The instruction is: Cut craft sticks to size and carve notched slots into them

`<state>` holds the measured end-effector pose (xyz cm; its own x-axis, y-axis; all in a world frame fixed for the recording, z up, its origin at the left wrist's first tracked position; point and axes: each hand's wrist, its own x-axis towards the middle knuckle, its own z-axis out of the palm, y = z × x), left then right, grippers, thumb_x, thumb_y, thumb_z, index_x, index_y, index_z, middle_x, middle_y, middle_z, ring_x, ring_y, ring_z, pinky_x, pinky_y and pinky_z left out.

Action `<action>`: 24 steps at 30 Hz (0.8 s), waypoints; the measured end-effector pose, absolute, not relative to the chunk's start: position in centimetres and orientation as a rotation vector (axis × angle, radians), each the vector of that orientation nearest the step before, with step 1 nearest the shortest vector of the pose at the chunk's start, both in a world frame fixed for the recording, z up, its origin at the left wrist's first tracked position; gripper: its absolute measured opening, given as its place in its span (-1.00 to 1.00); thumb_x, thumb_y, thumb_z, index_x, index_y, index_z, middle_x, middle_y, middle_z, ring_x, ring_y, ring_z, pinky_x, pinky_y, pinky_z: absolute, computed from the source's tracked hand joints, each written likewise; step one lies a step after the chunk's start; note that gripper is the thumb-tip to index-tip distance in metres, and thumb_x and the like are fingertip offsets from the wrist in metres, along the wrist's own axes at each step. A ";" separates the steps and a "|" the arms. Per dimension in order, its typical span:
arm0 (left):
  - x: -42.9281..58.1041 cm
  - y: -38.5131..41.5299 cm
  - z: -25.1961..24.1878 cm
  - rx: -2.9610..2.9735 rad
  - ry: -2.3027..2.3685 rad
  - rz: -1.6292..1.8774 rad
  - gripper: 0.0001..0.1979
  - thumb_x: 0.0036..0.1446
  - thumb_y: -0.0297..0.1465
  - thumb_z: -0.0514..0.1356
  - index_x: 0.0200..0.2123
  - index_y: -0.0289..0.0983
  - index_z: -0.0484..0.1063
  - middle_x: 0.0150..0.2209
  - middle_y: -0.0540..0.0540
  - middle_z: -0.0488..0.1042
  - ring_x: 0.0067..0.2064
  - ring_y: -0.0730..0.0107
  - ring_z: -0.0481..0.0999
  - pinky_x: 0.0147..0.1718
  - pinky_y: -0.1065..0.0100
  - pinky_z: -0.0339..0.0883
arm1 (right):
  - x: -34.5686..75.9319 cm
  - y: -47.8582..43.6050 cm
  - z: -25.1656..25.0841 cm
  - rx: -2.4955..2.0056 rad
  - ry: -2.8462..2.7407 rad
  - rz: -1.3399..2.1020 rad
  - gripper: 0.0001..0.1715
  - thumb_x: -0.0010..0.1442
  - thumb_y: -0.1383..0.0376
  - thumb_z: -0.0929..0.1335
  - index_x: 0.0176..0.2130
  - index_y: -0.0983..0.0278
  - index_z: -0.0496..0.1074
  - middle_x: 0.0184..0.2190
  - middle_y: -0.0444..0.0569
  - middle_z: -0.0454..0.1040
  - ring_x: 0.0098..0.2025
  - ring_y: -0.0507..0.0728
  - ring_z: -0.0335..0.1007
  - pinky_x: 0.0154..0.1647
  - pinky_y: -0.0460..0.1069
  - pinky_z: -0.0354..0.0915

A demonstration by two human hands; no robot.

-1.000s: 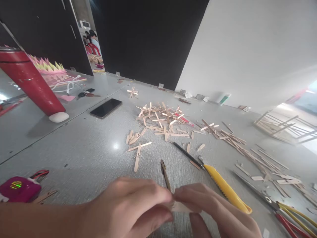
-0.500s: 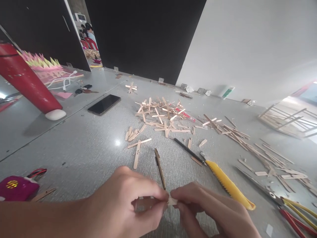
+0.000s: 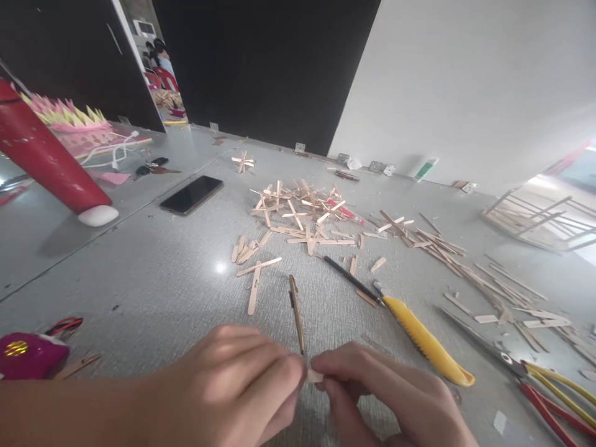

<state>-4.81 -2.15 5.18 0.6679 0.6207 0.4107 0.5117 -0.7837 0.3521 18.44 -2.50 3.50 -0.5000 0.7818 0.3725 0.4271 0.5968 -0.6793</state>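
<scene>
Close to the table's near edge, both hands meet at a small piece of wooden stick (image 3: 315,375). My right hand (image 3: 382,391) pinches it between thumb and fingertips. My left hand (image 3: 242,385) is closed at its left end, with the fingers curled down and the thumb hidden behind them. Just beyond the fingertips lies a brass-coloured pen (image 3: 297,313). Two crossed wooden sticks (image 3: 254,288) rest left of the pen. On the right is a saw with a yellow handle (image 3: 419,335) and a dark blade.
A heap of wooden sticks (image 3: 298,211) spreads across the middle, more strips (image 3: 442,251) to the right. Scissors with red and yellow handles (image 3: 526,372) lie front right. A phone (image 3: 192,195), red bottle (image 3: 41,149) and purple tape measure (image 3: 32,355) are on the left.
The fingers of my left hand have curled in further, hiding the gap between thumb and finger. My right hand keeps its pinch on the wooden piece. The whole view has shifted slightly.
</scene>
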 end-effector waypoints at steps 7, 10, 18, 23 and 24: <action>-5.1 -1.6 5.7 2.778 0.720 0.630 -0.72 0.30 -0.67 -0.01 -0.23 -0.29 0.44 -0.43 -0.02 0.53 -0.44 0.35 0.57 -0.31 0.34 0.53 | 18.5 -2.2 3.8 -0.943 -2.177 0.686 -0.67 0.25 0.58 0.26 -0.14 0.23 0.44 -0.46 -0.19 0.45 -0.51 -0.04 0.40 -0.49 -0.18 0.34; -5.2 -1.5 5.5 2.793 0.674 0.576 -0.74 0.28 -0.68 -0.01 -0.23 -0.31 0.41 -0.42 -0.05 0.53 -0.44 0.32 0.57 -0.36 0.31 0.51 | 18.4 -2.3 3.2 -0.950 -2.173 0.713 -0.67 0.25 0.57 0.26 -0.13 0.25 0.46 -0.45 -0.17 0.47 -0.50 -0.03 0.41 -0.48 -0.16 0.36; -4.5 -0.9 4.6 2.619 0.928 0.852 -0.77 0.35 -0.63 -0.09 -0.16 -0.20 0.22 -0.48 0.10 0.44 -0.54 0.45 0.45 -0.46 0.42 0.37 | 18.0 -2.6 1.9 -0.937 -2.128 0.756 -0.68 0.27 0.54 0.24 -0.13 0.28 0.49 -0.44 -0.12 0.50 -0.51 -0.02 0.38 -0.51 -0.13 0.32; -4.4 -0.5 3.8 2.362 0.994 0.738 -0.86 0.39 -0.51 -0.08 -0.21 -0.17 0.18 -0.53 0.13 0.35 -0.61 0.47 0.35 -0.59 0.44 0.20 | 18.1 -2.1 2.9 -1.050 -2.059 0.684 -0.77 0.30 0.47 0.27 -0.18 0.25 0.49 -0.49 -0.18 0.47 -0.52 -0.02 0.37 -0.51 -0.14 0.32; -4.3 -0.5 3.8 2.295 1.013 0.707 -0.88 0.39 -0.48 -0.06 -0.17 -0.18 0.20 -0.52 0.13 0.36 -0.61 0.48 0.34 -0.60 0.45 0.19 | 18.1 -2.1 3.0 -1.072 -2.035 0.686 -0.79 0.31 0.45 0.27 -0.19 0.24 0.49 -0.51 -0.19 0.47 -0.53 -0.02 0.38 -0.52 -0.14 0.32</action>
